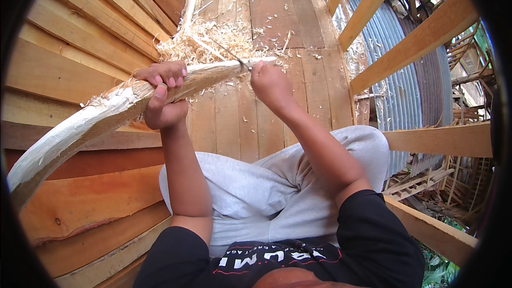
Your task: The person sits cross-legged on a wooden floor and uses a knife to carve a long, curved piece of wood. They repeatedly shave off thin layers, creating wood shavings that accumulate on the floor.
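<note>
A long, pale, partly shaved wooden pole (101,109) runs from the lower left up to the middle, its narrow end pointing right. My left hand (164,93) is wrapped round it, fingers over the top and thumb on the near side. Near the narrow end, my right hand (271,85) is closed on what looks like a thin-bladed knife. Its narrow dark blade (230,53) slants up and left across the pole; the handle is hidden in the fist. A pale strip of wood (209,46) lies beside the blade.
Curly wood shavings (213,29) heap behind the pole on the plank floor (277,8). A plank wall (69,69) rises on the left. Wooden railing posts (416,37) stand at right, with corrugated metal sheets (392,69) beyond. My crossed legs (240,186) are below my hands.
</note>
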Tool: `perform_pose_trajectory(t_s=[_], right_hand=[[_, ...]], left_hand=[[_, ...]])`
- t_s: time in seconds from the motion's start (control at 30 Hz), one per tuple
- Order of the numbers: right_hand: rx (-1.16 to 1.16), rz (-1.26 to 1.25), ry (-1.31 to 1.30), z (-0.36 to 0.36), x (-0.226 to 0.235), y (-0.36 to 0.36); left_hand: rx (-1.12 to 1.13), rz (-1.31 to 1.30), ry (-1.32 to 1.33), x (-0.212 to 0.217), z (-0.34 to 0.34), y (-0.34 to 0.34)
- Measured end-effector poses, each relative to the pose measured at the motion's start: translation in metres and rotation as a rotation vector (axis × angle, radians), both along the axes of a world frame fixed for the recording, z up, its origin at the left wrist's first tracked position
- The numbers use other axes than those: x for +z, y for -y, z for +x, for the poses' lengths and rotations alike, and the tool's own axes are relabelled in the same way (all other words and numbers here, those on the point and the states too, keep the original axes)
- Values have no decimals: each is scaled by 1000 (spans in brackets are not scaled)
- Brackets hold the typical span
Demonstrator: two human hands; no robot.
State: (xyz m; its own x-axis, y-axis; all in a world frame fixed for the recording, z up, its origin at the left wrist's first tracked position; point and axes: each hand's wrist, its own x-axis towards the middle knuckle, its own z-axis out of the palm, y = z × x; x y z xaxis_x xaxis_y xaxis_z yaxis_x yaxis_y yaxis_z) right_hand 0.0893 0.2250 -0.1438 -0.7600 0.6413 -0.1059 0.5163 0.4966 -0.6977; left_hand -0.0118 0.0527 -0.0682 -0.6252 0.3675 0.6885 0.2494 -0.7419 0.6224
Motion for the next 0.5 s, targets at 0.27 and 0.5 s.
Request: perform_pose_trajectory(t_s=[0.27, 0.5], right_hand=[[-27, -9, -64, -11, -37, -32], [102, 73, -20, -2, 27, 11]], left_hand=[[-16, -8, -27, 5, 4, -7], [-38, 25, -72, 4, 2, 1]])
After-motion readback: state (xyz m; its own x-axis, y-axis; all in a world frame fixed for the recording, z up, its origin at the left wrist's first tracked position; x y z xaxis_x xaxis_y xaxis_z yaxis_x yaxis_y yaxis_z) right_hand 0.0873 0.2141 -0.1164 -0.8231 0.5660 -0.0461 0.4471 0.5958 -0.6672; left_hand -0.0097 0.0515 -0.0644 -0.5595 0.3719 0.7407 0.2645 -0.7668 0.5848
